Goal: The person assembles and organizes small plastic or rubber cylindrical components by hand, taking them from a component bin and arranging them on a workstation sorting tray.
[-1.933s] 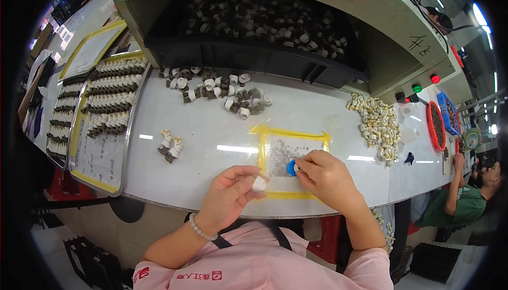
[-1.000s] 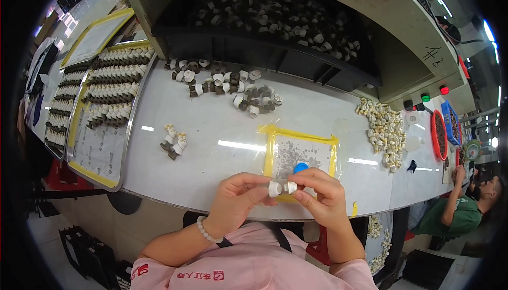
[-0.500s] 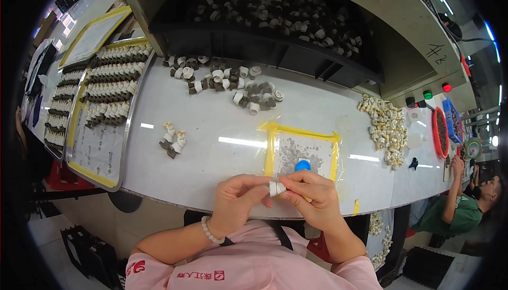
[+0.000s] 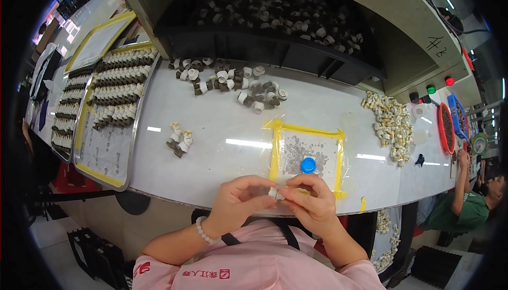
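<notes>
Between my two hands, near the table's front edge, is a small white figurine piece (image 4: pixel 274 192), mostly covered by fingers. My left hand (image 4: pixel 237 201) pinches it from one side, and the thumb and forefinger of my right hand (image 4: pixel 312 201) close on it from the other. Just beyond them a round blue cap (image 4: pixel 308 166) rests on a grey-spotted white sheet (image 4: pixel 329 152) edged with yellow tape. To the left lie a few joined white-and-dark figurines (image 4: pixel 183 143). Loose white-and-dark pieces (image 4: pixel 258 96) are scattered farther back.
Metal trays with rows of figurines (image 4: pixel 119 96) stand at the left. A black bin (image 4: pixel 254 46) full of pieces sits inside a beige housing at the back. White-and-yellow pieces (image 4: pixel 390 126) are heaped at the right, near a red basket (image 4: pixel 446 128). A person in green (image 4: pixel 457 210) works beyond.
My fingers have shifted round the white piece, and less of it shows now. The whole view has moved slightly, uncovering more of the blue cap. Both hands stay together.
</notes>
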{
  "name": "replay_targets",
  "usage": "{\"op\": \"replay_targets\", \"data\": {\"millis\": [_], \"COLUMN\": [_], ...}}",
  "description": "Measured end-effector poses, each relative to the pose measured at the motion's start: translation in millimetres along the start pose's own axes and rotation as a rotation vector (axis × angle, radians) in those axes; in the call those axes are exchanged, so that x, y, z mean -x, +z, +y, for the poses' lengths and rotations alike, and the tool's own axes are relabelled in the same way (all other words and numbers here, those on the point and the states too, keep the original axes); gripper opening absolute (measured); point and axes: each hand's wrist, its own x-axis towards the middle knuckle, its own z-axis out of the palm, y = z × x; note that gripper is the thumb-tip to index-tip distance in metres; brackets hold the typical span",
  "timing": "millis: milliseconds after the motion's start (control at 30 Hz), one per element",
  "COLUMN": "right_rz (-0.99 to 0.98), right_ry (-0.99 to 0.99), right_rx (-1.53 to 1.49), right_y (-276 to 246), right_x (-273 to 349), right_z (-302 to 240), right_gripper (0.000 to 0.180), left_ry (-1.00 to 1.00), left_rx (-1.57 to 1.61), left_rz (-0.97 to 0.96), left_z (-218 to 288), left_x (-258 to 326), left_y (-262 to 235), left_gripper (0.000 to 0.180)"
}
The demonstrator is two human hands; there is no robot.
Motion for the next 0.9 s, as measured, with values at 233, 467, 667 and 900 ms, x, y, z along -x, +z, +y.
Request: {"op": "replay_targets", "data": {"millis": [233,467,667,900], "right_rz": [-0.022,-0.005,0.043,0.008], "right_ry": [0.564,0.668,0.248,0.301], "right_rx": [-0.67,-0.884,-0.347,-0.298], "right_y": [4.1,7.8,8.4,7.6], "right_x": [15.1,8.8,10.0,-0.7], "right_z": [-5.6,-3.3,5.6,-2.2], "right_gripper": [0.044,0.034,0.023,0.025], "left_ry": [0.451,0.468,0.159,0.186], "left_rx": [-0.554,-0.624,-0.104,-0.078], "left_rz": [-0.072,-0.15,0.056,0.021], "left_z": [2.7,0.6,-7.0,-10.0], "left_x": [-0.5,-1.1,0.4,-2.5], "left_y": [-9.4,-10.2,-10.8,-13.7], "left_gripper": [0.031,0.032,0.038,0.036]}}
